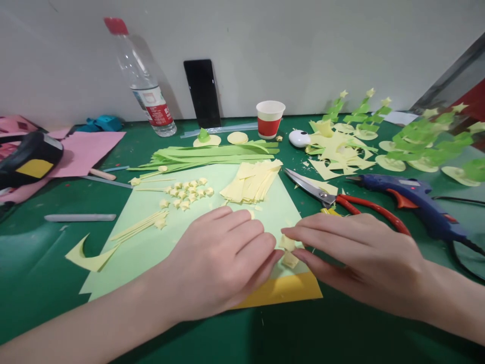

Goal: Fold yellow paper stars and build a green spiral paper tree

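Presently, folded pale-yellow paper (pixel 290 259) sits between the two sets of fingertips, above the right part of a pale-green sheet (pixel 132 268) on the green worktop (pixel 34 268). Left hand (pixel 223 258): fingers curled inward, thumb tip at the paper's left side; firmness of grip cannot be told. Right hand (pixel 371 253): fingers extended, lying close together, forefinger and thumb tips at the paper's right side; whether they pinch it cannot be told.

Beyond the left fingers: a cluster of small paper stars (pixel 191 190) and, to its right, a fanned stack of yellow strips (pixel 252 182); farther out, long green strips (pixel 215 153). Beyond the right fingers: red-handled scissors (pixel 314 188), blades apart, with a blue glue gun (pixel 417 197) to their right. Nearer the wearer than the left fingers, an orange-yellow edge (pixel 284 292) shows under the green sheet.
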`<state>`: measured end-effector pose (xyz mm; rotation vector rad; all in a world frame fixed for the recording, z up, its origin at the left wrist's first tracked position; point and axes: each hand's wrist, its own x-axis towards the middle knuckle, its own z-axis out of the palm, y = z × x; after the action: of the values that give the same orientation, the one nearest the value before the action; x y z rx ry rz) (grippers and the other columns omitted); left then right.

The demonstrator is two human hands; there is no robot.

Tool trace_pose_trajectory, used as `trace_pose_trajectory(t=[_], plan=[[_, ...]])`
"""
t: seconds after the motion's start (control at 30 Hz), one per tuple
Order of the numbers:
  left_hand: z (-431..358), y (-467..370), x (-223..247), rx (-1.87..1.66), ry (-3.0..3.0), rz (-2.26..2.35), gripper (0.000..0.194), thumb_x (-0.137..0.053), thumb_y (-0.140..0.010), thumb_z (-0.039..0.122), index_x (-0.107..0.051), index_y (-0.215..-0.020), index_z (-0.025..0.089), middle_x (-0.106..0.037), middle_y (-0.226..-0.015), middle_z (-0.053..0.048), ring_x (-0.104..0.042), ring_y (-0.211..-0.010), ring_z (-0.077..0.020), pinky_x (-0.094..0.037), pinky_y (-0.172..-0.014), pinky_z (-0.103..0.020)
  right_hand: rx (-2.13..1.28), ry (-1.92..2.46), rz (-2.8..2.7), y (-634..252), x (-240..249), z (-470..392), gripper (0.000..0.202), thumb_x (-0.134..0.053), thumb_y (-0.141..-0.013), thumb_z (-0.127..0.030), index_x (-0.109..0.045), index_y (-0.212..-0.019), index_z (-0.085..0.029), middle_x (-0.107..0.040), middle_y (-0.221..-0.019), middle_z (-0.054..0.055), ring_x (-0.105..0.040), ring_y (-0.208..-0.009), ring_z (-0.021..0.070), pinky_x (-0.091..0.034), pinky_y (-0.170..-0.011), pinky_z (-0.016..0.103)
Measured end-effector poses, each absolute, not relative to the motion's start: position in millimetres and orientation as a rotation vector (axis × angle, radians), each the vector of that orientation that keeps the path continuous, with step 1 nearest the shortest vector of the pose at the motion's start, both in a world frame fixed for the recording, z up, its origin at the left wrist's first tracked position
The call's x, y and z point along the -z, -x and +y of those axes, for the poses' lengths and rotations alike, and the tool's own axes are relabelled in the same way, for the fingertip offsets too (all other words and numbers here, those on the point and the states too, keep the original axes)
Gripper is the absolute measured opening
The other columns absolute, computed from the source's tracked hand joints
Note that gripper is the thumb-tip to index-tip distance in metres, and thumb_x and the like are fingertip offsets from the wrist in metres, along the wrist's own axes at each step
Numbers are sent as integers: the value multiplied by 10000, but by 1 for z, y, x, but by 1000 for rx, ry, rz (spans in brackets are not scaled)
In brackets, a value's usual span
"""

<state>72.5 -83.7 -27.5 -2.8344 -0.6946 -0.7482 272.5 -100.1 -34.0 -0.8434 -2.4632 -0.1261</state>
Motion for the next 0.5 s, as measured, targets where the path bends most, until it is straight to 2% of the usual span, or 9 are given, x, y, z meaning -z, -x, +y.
trace_pose_trajectory(t=[0.23, 0.5], plan=[[-83, -71, 31, 731, 2842, -598, 171, -426, -870, 109, -565, -771, 106, -580, -652, -24, -474, -587, -145, -384, -507, -258, -28, 800, -2529, -273, 34, -97, 231, -315, -922, -190, -539, -870, -175, -627, -812, 52, -598, -633, 134, -394, -453, 222], [-90, -74, 28, 748, 2905, -642, 326, -319, -882, 73, -564, -672, 122, -532, -577, -17, -410, -528, -140, -345, -458, -261, -135, 740, -2605, -272, 27, -97, 331, -251, -911, -124, -534, -746, -172, -591, -718, 28, -548, -557, 99, -378, -455, 203]])
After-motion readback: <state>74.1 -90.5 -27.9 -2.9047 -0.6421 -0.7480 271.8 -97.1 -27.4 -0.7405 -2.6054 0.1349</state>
